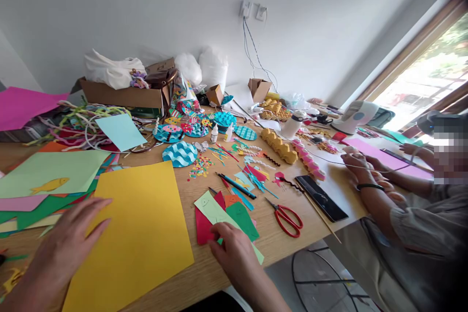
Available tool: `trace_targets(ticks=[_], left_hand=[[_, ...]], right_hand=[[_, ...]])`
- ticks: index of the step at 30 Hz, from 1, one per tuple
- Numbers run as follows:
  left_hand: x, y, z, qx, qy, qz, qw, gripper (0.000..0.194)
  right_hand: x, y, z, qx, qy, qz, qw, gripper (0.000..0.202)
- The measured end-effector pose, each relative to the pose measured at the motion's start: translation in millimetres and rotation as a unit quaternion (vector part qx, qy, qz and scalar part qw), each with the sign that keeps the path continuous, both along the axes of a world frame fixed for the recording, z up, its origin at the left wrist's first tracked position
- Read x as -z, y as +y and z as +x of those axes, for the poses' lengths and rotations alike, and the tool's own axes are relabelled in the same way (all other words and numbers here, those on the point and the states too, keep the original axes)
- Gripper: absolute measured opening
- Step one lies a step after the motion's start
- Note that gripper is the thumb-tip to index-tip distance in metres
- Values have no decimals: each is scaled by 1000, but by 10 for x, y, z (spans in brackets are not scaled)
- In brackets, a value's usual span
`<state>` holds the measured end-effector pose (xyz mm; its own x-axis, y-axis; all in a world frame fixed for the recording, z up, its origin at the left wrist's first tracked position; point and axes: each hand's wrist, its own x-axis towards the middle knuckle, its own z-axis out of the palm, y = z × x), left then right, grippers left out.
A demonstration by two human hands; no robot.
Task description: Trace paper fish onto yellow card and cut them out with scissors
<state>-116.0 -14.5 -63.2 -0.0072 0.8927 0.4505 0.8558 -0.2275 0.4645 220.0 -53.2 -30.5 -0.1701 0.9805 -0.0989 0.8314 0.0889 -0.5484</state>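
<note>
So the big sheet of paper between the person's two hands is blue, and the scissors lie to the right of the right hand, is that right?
Not quite: the big sheet of paper between the left hand and the right hand is yellow, as the head view shows. The scissors do lie to the right of the right hand.

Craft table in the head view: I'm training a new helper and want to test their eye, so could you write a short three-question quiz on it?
1. Which colour is the large sheet between the left hand and the right hand?
A) pink
B) yellow
C) blue

2. In the picture, which lies nearer the right hand: the scissors or the black phone?

3. True or false: the scissors have blue handles.

Key:
1. B
2. The scissors
3. False; they are red.
</note>
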Motion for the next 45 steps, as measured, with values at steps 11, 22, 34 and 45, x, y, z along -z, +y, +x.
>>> trace_targets(ticks=[11,22,34,45], left_hand=[[484,-443,669,231,146,-33,961,61],[142,-543,984,187,256,-166,934,59],[-21,-575,1007,191,219,-243,925,60],[311,-574,826,193,283,27,939,60]], right_hand=[[16,-32,692,113,-27,-8,993,14],[243,150,521,36,2,5,999,28],[367,175,363,-49,10,6,999,26],[51,415,494,-8,-67,2,998,22]])
